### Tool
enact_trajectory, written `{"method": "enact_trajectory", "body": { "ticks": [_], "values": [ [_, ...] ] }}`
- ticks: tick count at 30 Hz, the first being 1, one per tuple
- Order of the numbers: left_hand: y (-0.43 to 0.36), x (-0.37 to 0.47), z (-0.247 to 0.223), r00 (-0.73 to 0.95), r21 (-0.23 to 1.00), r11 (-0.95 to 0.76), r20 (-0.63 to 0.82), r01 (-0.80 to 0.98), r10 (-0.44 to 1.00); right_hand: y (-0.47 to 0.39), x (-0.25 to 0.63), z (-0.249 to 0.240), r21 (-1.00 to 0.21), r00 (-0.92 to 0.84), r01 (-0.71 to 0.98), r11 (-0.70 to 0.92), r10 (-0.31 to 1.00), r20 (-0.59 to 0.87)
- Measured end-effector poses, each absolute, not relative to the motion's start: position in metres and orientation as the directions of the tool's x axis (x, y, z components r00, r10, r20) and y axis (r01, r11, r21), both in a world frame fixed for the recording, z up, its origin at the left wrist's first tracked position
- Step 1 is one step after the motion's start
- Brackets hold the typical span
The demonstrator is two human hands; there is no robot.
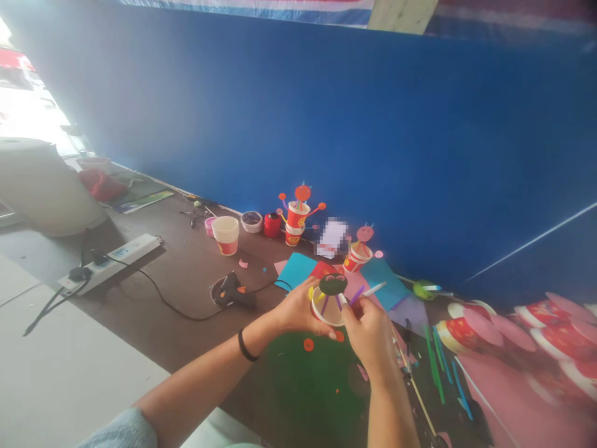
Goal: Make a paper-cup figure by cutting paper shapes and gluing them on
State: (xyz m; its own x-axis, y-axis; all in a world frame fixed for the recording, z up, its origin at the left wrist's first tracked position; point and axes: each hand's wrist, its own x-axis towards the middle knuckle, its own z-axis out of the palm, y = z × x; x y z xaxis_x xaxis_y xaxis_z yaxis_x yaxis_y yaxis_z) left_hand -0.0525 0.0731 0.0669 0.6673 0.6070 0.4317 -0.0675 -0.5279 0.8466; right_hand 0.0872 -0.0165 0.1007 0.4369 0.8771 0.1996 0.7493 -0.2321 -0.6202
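My left hand (pixel 302 310) is wrapped round a paper cup (pixel 330 316), tilted so its open mouth faces me. Coloured strips run along the inside of the cup, and a dark green round piece (pixel 333 284) sits at its far rim. At the cup's right side my right hand (pixel 370 326) is closed, its fingertips touching the rim. A white pen-like stick (pixel 375 289) sticks out past those fingers and seems to be in their grip. Beside it a purple strip (pixel 357 294) juts from the cup. Small orange discs (pixel 308 345) lie below the cup.
A glue gun (pixel 229 291) lies left of my hands, its cord crossing the table. Further left is a power strip (pixel 112 262). Behind stand stacked cups (pixel 226 235) and decorated cup figures (pixel 298 216). Coloured straws (pixel 436 364) and red-and-white cups (pixel 469 330) lie right.
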Motion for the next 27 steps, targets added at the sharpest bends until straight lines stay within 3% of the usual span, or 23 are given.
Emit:
{"method": "enact_trajectory", "body": {
  "ticks": [4, 7, 16, 22, 27],
  "values": [
    [0.077, -0.061, 0.065, 0.812, 0.941, -0.261, 0.32, -0.214, 0.488, -0.019, 0.088, 0.1, -0.693, 0.385, 0.696, -0.188, 0.912, 0.14],
    [0.082, -0.067, 0.061, 0.919, 0.975, -0.053, 0.221, -0.216, 0.325, -0.02, 0.088, 0.097, -0.697, 0.329, 0.696, -0.171, 0.939, 0.099],
    [0.084, -0.093, 0.057, 0.993, 0.982, 0.147, 0.116, -0.116, 0.012, -0.04, 0.064, 0.1, -0.669, 0.186, 0.737, -0.095, 0.98, 0.066],
    [0.069, -0.125, 0.035, 0.997, 0.956, 0.281, 0.071, -0.08, 0.043, -0.053, 0.033, 0.088, -0.729, 0.148, 0.68, -0.076, 0.988, 0.036],
    [0.055, -0.144, 0.029, 0.993, 0.965, 0.257, 0.016, -0.045, 0.116, -0.063, 0.02, 0.078, -0.858, 0.101, 0.512, -0.034, 0.995, 0.021]
  ]
}}
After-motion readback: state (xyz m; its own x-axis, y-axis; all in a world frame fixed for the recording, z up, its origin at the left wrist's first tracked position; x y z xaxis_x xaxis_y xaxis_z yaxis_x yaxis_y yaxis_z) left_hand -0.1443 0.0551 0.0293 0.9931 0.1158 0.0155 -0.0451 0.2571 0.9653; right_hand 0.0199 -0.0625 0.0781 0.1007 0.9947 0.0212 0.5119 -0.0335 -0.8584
